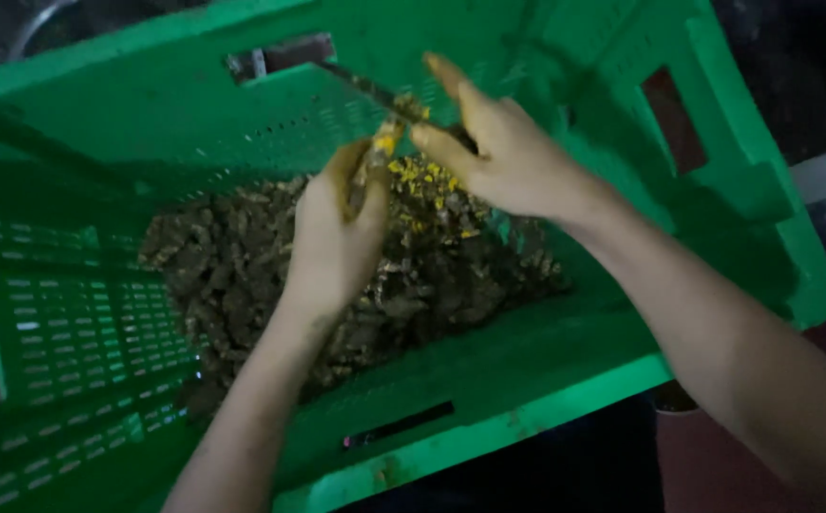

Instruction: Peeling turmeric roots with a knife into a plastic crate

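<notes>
My left hand (pixel 332 237) grips a small brown root piece (pixel 375 157) with a bright yellow cut end, held upright over a big green plastic crate (pixel 527 399). My right hand (pixel 498 157) holds a knife (pixel 365 90) whose dark blade points up-left and lies against the top of the root. Both hands are stained yellow. Under them, a heap of brown root pieces (pixel 232 275) fills the crate bottom, with yellow cut bits (pixel 427 190) scattered on top near my right hand.
The crate has perforated walls and handle slots (pixel 280 55) and is tilted toward me. A metal bowl rim (pixel 37 24) shows at the top left beyond the crate. Dark floor lies to the right and below.
</notes>
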